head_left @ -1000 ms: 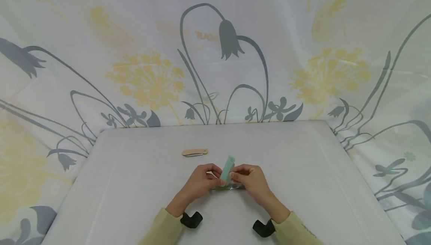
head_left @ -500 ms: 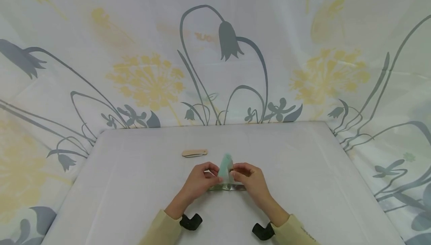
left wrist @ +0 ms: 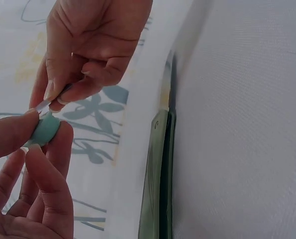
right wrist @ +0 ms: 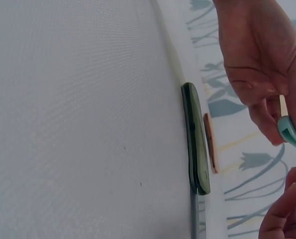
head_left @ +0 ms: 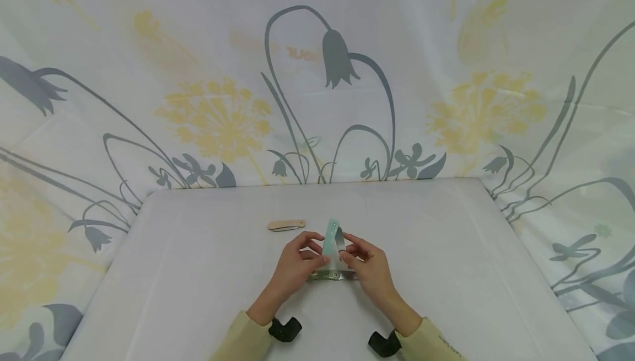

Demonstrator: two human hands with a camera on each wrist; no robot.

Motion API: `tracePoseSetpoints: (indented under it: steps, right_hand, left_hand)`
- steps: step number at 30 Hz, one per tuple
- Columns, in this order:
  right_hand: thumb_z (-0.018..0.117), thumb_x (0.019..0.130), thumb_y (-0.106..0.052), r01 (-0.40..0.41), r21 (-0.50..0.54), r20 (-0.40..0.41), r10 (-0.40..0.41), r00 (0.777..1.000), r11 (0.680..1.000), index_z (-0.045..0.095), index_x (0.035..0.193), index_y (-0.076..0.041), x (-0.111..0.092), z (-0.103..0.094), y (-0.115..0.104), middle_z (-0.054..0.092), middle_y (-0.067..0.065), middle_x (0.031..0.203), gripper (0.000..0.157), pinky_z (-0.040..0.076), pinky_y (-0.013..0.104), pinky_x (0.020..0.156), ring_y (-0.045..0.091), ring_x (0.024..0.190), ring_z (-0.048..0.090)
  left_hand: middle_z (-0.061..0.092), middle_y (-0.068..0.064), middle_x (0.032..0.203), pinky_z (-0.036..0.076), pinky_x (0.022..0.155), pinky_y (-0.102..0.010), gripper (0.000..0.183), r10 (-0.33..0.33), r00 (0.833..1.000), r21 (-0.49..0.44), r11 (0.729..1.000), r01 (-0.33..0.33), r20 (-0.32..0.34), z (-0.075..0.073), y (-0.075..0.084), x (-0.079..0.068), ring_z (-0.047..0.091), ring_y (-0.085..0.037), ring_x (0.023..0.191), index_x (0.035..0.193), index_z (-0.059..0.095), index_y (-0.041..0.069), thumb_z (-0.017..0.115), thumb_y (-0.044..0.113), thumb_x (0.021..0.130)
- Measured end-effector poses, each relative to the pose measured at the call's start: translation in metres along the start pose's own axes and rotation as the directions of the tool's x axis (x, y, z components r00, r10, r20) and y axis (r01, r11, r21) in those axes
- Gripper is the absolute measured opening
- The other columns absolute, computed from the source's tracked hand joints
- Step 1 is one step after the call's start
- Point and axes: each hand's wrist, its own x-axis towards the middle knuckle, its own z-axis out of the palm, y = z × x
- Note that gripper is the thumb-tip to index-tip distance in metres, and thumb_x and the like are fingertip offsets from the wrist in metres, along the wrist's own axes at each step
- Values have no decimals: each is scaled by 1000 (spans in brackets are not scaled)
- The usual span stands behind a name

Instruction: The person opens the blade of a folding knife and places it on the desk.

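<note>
Between both hands is a mint-green folding knife (head_left: pixel 329 242), pivot end up, its blade (head_left: pixel 340 238) angled partly out of the handle. My left hand (head_left: pixel 294 262) pinches the handle between thumb and fingers. With thumb and fingertips, my right hand (head_left: pixel 369 264) grips the blade; in the left wrist view this right hand (left wrist: pixel 95 42) covers part of the blade (left wrist: pixel 44 104). Just below the hands, a darker green folding knife (head_left: pixel 323 275) lies on the table with its blade (left wrist: pixel 166 82) out, partly behind the right hand in the head view.
A tan folding knife (head_left: pixel 286 225), apparently folded, lies farther back, left of the hands. The white-covered table (head_left: pixel 198 273) meets a flower-printed cloth (head_left: pixel 307 96) at its back and sides. Black wrist-worn pieces (head_left: pixel 285 329) sit near the sleeves.
The mint-green knife has risen slightly and turned more upright, and its blade now stands visibly away from the handle. Both hands keep hold of it; the other knives stay put.
</note>
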Motion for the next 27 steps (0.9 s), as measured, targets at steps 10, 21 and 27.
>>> tracePoseSetpoints:
  steps: [10,21,27]
  right_hand:
    - [66,85,-1,33,-63,14,-32,999,997,60,122,-4,1,-10,-5,63,12,88,38,47,22,60,14,71,56]
    - [65,85,1,41,-173,58,-31,998,984,64,119,-4,4,-19,-11,60,12,84,34,47,22,59,17,73,54]
    - [62,86,2,86,-237,118,-59,991,968,64,118,-4,4,-24,-12,60,11,83,33,45,23,60,19,71,52]
  left_hand:
    - [62,-8,92,45,53,-24,36,43,998,30,999,-42,-36,-11,12,-4,65,-21,76,115,60,11,73,9,81]
    - [63,-4,103,49,64,-26,26,114,990,83,991,-108,-82,-20,11,-8,58,-20,85,112,67,16,65,8,87]
    - [60,-10,102,43,70,-24,26,162,985,206,967,-148,-52,-24,32,-17,54,-21,88,116,66,10,58,4,91]
